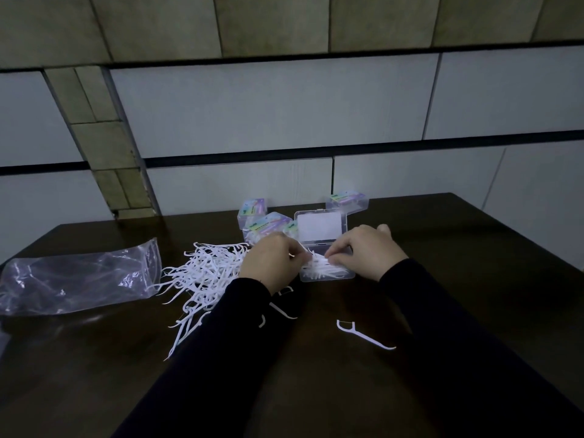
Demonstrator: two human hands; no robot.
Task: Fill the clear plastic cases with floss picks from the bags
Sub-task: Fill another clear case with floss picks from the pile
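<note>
Dark bench (474, 279) fills the lower frame, and behind it a wall (268, 115) of pale panels and olive tiles crossed by dark bands. Centre frame, an open case (325, 273) sits with its lid (319, 229) raised. Left hand (268, 259) and right hand (363, 251) meet over it, fingers curled and pinching a bunch of picks (319, 267) at the case's mouth. Left of the hands, a loose pile (205, 273) sprawls on the bench; further left, a crumpled clear bag (79, 282), cut by the frame edge. One stray pick (363, 336) lies lower centre-right. Closed labelled cases (262, 221) cluster behind, another (347, 202) upper right of the lid; their print is unreadable. Dark sleeves hide part of the pile.
</note>
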